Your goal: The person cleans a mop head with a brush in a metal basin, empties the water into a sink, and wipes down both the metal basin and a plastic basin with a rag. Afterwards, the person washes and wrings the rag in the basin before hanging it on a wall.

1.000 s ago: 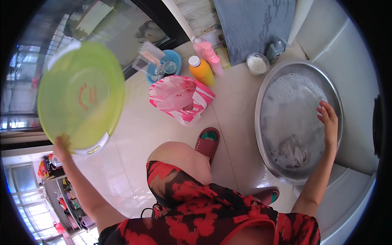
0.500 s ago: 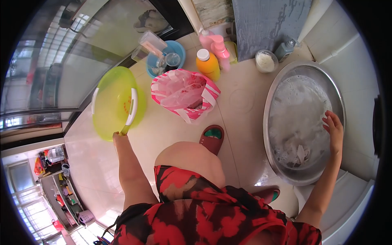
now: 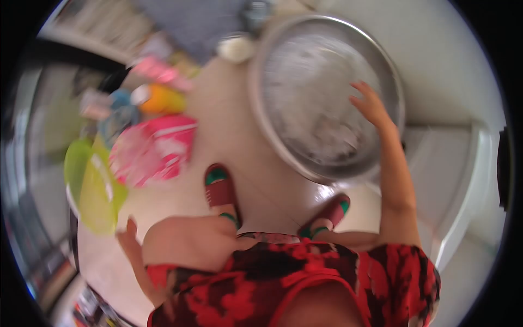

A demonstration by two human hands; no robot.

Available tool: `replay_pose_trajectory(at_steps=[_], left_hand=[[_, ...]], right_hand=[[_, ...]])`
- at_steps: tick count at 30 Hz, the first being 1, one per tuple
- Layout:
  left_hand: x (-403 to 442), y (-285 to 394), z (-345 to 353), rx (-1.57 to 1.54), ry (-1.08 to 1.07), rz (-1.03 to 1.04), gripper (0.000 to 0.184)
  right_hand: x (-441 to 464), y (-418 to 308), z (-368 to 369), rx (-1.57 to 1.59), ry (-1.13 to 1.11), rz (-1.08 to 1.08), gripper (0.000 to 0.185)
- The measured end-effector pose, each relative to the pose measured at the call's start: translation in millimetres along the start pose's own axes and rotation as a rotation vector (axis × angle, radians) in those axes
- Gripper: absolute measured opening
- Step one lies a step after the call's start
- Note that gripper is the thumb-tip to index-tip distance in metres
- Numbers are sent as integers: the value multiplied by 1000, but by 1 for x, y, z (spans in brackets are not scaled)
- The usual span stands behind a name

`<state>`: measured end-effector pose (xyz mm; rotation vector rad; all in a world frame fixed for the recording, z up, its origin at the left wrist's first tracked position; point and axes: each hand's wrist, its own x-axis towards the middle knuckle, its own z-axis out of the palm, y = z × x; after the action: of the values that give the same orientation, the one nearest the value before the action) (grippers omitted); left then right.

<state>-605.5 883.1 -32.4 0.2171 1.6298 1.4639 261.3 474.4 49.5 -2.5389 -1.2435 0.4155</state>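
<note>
The view is smeared by motion. My left hand [image 3: 128, 231] is low at the left, fingers apart and holding nothing, just below the green basin [image 3: 96, 188], which has white handles and leans on its side by the glass door. Over the right part of a large metal tub [image 3: 260, 103] is my right hand [image 3: 370, 103], its fingers spread and empty. Cloudy, foamy water [image 3: 310, 82] fills the tub, and a pale cloth [image 3: 338, 139] lies in its lower part.
A pink-striped bag [image 3: 155, 150], an orange bottle [image 3: 158, 100], a pink bottle [image 3: 160, 72] and a blue bowl [image 3: 121, 114] stand on the floor at the left. A tub of white powder [image 3: 236, 48] is behind the metal tub. White furniture [image 3: 447, 180] stands at the right.
My left hand has let go of the green basin, which now stands tilted by the door. The view has swung right, so the metal tub appears nearer the middle. My right hand remains over it.
</note>
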Motion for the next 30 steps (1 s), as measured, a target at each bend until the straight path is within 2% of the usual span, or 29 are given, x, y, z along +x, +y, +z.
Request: replay_pose_trajectory(at_steps=[1,3,5,6,8,9,10,11,13,14,16,17,18,19,20,22,23,24,26,27,28,29,30], left_hand=[[-5,14,-8,48,85,22,47],[-38,50,0,109,214,128,44],[-91,90,33,152,216,269,42],[-119,108,60,172,155,348,41],[-175,133,128,237,-101,521,41],[-203,140,167,248,-274,604,42],[-231,143,204,292,-479,587,38],[-262,139,240,336,-684,566,33],[-356,96,301,522,-954,633,34],[-398,70,321,654,-1112,615,32],[-488,14,353,1010,-1360,516,29],[-516,-13,363,1096,-1631,397,26],[-529,-44,370,1220,-1730,262,24],[-536,-82,377,1233,-1946,146,24],[-553,-116,377,1338,-1964,-15,25],[-566,-195,374,1513,-2039,-89,34],[-575,-228,369,1587,-2031,-66,49],[-586,-261,366,1584,-1995,-15,54],[-595,-334,366,1470,-1912,83,63],[-595,-368,367,1363,-1877,132,66],[-596,-387,360,1372,-1887,134,66],[-597,-404,351,1305,-1799,150,64],[-598,-413,345,1235,-1710,163,61]], right_hand=[[0,10,7,-110,-88,103,59],[-11,-4,7,-78,-255,292,77],[-16,-28,14,-234,-472,313,88],[-25,-32,31,-217,-504,285,88],[-37,-44,58,-190,-542,264,88],[-44,-55,64,-191,-631,136,84],[-49,-57,71,-188,-717,2,81],[-49,-47,83,-178,-711,11,81],[-40,-16,108,187,-545,-1,66],[-34,-5,107,198,-539,7,66],[-22,14,95,594,-181,226,59],[-23,21,88,601,-172,238,59],[-24,26,80,550,61,305,61],[-25,31,75,489,294,370,64],[-26,36,76,489,303,380,64],[-28,44,83,396,145,927,68],[-33,29,84,516,-26,919,63],[-39,7,83,632,-193,897,59],[-51,4,148,369,1,525,52],[-50,-1,147,376,15,530,52],[-53,-8,143,289,-42,337,48],[-57,-12,140,201,-102,145,44],[-59,-13,130,207,-101,158,44]])
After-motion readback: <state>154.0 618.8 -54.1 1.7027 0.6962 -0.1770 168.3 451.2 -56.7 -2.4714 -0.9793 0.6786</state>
